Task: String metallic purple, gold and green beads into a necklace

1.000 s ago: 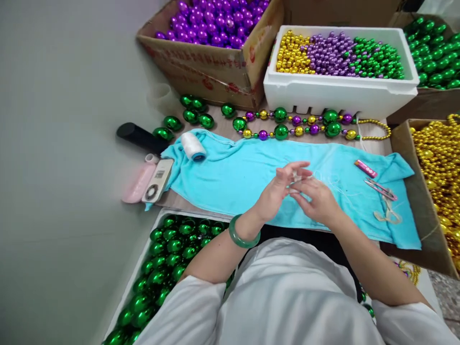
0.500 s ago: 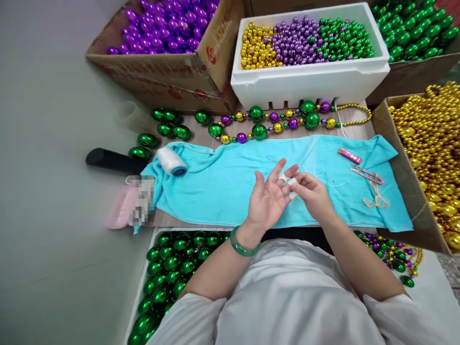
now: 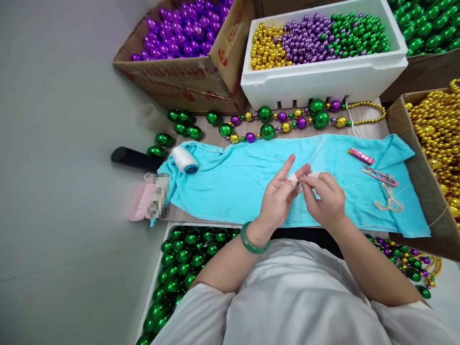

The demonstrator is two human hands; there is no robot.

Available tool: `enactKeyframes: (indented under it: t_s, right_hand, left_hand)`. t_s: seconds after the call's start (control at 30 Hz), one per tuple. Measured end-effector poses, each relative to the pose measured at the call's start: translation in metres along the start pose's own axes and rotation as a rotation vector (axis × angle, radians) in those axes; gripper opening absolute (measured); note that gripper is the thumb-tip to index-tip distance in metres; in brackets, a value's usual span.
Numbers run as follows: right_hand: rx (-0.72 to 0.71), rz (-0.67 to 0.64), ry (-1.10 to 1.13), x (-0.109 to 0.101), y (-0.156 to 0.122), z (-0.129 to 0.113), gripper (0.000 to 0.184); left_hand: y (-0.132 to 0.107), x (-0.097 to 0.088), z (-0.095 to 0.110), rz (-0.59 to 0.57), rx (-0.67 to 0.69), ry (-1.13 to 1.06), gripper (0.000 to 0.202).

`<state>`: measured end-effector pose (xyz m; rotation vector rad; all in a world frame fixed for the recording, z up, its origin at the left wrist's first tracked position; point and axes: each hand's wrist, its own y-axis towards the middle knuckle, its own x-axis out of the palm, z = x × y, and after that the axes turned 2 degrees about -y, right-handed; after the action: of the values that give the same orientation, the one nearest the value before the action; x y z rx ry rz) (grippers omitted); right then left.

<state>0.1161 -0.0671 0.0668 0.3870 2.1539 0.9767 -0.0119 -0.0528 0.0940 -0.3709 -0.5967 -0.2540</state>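
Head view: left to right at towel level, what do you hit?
Black cylindrical object → white thread spool → left hand → right hand → pink tweezer-like tool → cardboard box of gold beads.

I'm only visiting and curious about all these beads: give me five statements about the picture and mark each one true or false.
1. A green bangle is worn on the left arm. True.
2. The pink snips are gripped in the right hand. False: the pink snips lie on the blue towel.
3. The white thread spool lies on the blue towel. True.
4. The white box holds beads of one colour only. False: the white box holds gold beads, purple beads and green beads.
5. The right hand is at the white wrapping on the left hand. True.
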Motion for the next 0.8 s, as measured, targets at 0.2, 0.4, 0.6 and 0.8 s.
enactKeyframes:
  t_s: [0.2, 0.4, 0.6, 0.8]
  right_hand:
    - [0.035, -0.027, -0.006, 0.002, 0.008, -0.006, 0.012]
    - [0.122, 0.002, -0.008, 0.006, 0.014, -0.003, 0.016]
    - [0.283, -0.09, 0.226, -0.001, 0.018, 0.002, 0.011]
    - [0.285, -0.121, 0.266, -0.008, 0.022, 0.002, 0.01]
  left_hand:
    - [-0.002, -0.003, -0.007, -0.048, 0.121, 0.124, 0.066]
    - [-0.002, 0.001, -0.004, -0.053, 0.09, 0.13, 0.068]
    - [0.004, 0.002, 0.002, -0.002, 0.049, 0.061, 0.074]
    - [0.007, -0.002, -0.003, -0.014, 0.094, 0.099, 0.073]
